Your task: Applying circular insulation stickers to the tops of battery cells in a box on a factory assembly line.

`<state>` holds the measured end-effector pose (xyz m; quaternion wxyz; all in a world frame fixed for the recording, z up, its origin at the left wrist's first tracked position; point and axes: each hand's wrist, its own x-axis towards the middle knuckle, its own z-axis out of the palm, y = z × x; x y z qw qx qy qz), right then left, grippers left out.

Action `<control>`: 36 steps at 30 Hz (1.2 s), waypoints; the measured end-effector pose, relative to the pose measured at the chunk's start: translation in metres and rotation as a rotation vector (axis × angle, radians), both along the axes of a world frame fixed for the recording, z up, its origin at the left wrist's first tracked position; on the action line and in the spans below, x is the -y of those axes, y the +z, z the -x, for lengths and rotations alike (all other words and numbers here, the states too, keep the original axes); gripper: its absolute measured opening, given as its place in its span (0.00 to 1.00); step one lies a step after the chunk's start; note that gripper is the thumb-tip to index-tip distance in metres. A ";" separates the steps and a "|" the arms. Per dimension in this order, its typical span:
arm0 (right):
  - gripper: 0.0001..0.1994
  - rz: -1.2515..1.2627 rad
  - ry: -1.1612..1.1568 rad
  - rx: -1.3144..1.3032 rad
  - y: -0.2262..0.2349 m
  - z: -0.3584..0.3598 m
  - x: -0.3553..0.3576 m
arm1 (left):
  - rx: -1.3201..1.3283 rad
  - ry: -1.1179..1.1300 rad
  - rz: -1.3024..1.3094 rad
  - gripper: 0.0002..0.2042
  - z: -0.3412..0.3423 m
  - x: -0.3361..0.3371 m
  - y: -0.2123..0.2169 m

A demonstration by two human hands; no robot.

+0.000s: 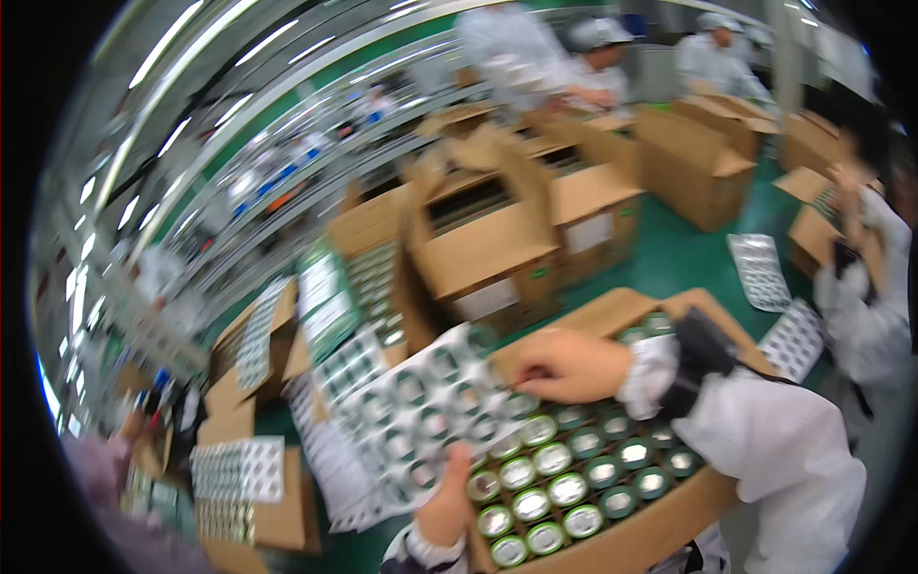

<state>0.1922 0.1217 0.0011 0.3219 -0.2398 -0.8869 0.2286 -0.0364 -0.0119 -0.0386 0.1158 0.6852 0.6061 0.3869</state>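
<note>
In front of me is an open cardboard box packed with rows of upright cylindrical battery cells. Some have bright green rims, others darker green ones. A white sticker sheet with rows of green-edged round labels lies tilted over the box's left side. My left hand grips that sheet at its lower edge, thumb on top. Above the box's far part, my right hand is closed with fingertips pinched by the sheet's right edge; anything between them is too small or blurred to make out. My right forearm covers the box's right corner.
Several open cartons stand beyond on the green table. More label sheets lie at right, and another sheet rests on a box at left. A person works at the right edge; others are across the table.
</note>
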 end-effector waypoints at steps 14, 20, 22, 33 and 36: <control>0.09 0.693 0.031 -0.226 0.021 0.004 0.040 | 0.691 -0.366 -0.010 0.15 -0.035 -0.016 0.019; 0.07 0.730 0.017 -0.271 0.026 -0.003 0.032 | 0.868 -0.378 0.081 0.11 -0.033 -0.022 0.024; 0.06 0.735 0.045 -0.265 0.028 -0.002 0.032 | 0.910 -0.349 0.090 0.10 -0.034 -0.022 0.024; 0.07 0.738 -0.150 -0.338 0.030 -0.003 0.032 | 0.851 -0.298 0.051 0.10 -0.036 -0.023 0.024; 0.07 0.718 -0.089 -0.346 0.034 -0.001 0.034 | 0.948 -0.237 0.038 0.07 -0.037 -0.015 0.033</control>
